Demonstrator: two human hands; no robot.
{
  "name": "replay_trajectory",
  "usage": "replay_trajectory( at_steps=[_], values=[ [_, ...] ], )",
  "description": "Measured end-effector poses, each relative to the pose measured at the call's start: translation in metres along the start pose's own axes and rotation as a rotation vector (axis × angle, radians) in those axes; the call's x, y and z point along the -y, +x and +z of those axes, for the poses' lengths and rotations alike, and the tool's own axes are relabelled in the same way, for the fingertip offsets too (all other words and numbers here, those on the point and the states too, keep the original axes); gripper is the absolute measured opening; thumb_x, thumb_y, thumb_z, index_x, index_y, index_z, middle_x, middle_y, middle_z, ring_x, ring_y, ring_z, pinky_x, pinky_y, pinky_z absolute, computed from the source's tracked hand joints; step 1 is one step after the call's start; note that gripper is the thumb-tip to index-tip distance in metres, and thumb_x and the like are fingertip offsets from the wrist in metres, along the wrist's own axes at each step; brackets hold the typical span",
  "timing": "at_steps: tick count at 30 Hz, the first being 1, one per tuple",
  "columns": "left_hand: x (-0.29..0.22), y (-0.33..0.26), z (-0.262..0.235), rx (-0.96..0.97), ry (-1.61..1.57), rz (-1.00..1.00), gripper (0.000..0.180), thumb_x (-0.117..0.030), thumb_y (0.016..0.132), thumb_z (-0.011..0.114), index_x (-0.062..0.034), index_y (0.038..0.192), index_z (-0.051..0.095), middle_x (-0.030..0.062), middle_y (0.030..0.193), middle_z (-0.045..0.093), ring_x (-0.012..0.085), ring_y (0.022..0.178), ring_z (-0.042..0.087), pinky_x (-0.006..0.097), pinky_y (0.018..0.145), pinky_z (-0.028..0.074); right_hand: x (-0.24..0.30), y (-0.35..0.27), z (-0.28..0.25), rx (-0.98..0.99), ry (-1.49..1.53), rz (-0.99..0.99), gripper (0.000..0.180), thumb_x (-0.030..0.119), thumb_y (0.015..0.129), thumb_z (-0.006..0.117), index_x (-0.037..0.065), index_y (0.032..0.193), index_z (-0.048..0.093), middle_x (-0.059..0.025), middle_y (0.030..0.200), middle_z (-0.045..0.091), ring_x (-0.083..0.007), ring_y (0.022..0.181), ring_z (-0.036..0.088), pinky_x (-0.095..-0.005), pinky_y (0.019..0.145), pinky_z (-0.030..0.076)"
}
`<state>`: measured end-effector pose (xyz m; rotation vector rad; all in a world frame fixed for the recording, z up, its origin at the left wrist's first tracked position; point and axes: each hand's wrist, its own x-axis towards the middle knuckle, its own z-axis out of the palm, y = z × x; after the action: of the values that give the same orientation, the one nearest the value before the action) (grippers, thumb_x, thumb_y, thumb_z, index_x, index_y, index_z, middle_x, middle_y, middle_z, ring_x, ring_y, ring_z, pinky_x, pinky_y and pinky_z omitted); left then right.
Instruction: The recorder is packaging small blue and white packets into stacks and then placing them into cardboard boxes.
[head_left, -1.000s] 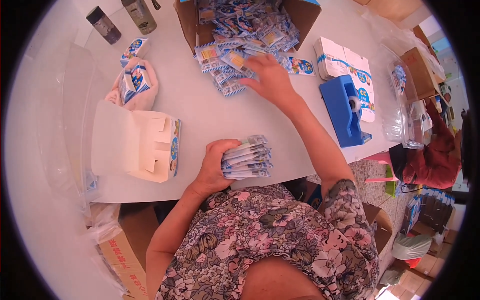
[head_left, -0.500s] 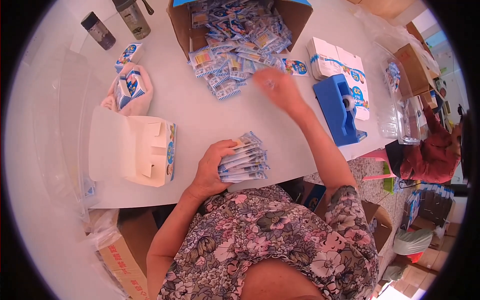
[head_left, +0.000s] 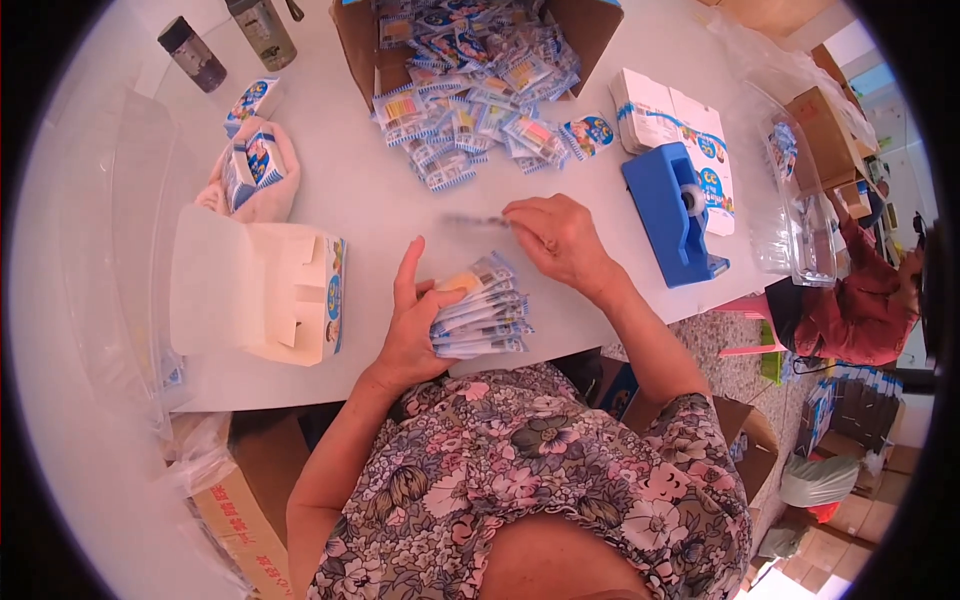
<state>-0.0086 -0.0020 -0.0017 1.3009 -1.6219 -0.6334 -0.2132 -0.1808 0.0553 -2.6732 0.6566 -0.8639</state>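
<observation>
My left hand holds a stack of small flat packets at the table's near edge, thumb raised. My right hand is just beyond the stack and pinches one more packet, which is blurred. Behind them a cardboard box lies open on its side, with several loose packets spilling out of it onto the white table.
An open white carton lies to the left. A cloth with small boxes sits behind it. A blue tape dispenser and flat cartons are on the right. Two bottles stand at the back left. Another person sits far right.
My right hand has come back from the loose pile with a packet and now hovers just beyond the stack. My left hand has lifted its thumb off the stack.
</observation>
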Motion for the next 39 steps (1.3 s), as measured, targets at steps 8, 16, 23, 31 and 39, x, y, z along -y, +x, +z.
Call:
replay_trajectory(
  at_steps=[8,16,23,31,39],
  values=[
    [-0.006,0.004,-0.004,0.115,0.116,0.033,0.068,-0.022,0.064,0.089,-0.0107,0.124,0.058,0.0177,0.142,0.048,0.0330,0.129,0.048,0.043,0.108,0.034,-0.033,-0.007,-0.003,0.170,0.600,0.100,0.027,0.004,0.083,0.068,0.005,0.109,0.072,-0.0117,0.113,0.072,-0.0330,0.105,0.066,-0.0388,0.092,0.053],
    [-0.012,0.002,0.002,0.038,-0.129,-0.166,0.072,-0.019,0.064,0.090,-0.0087,0.127,0.056,0.0153,0.135,0.056,0.0315,0.127,0.051,0.043,0.105,0.042,-0.068,0.014,-0.007,0.013,-0.156,0.389,0.027,0.002,0.086,0.065,0.007,0.112,0.071,-0.0157,0.110,0.071,-0.0347,0.096,0.069,-0.0408,0.088,0.054],
    [-0.009,0.010,-0.002,0.084,0.038,0.113,0.079,-0.018,0.063,0.092,-0.0069,0.129,0.051,0.0184,0.141,0.051,0.0341,0.130,0.051,0.042,0.107,0.042,0.002,0.002,-0.003,0.572,0.453,0.097,0.030,0.003,0.086,0.067,0.009,0.115,0.070,-0.0128,0.111,0.072,-0.0328,0.102,0.068,-0.0387,0.089,0.054],
    [-0.016,0.012,0.000,0.105,-0.111,-0.041,0.077,-0.017,0.063,0.093,-0.0065,0.127,0.051,0.0182,0.135,0.053,0.0329,0.128,0.053,0.040,0.108,0.042,-0.101,0.022,0.011,0.173,-0.275,0.324,0.035,0.002,0.083,0.066,0.004,0.117,0.067,-0.0147,0.121,0.068,-0.0347,0.112,0.064,-0.0408,0.096,0.052],
    [-0.012,0.011,-0.004,0.122,-0.008,0.100,0.074,-0.016,0.063,0.092,-0.0082,0.125,0.052,0.0181,0.136,0.054,0.0331,0.125,0.054,0.040,0.105,0.045,-0.075,0.011,0.005,-0.005,-0.112,0.236,0.049,-0.004,0.080,0.058,0.006,0.127,0.062,-0.0136,0.137,0.058,-0.0342,0.131,0.052,-0.0426,0.113,0.040]
  ],
)
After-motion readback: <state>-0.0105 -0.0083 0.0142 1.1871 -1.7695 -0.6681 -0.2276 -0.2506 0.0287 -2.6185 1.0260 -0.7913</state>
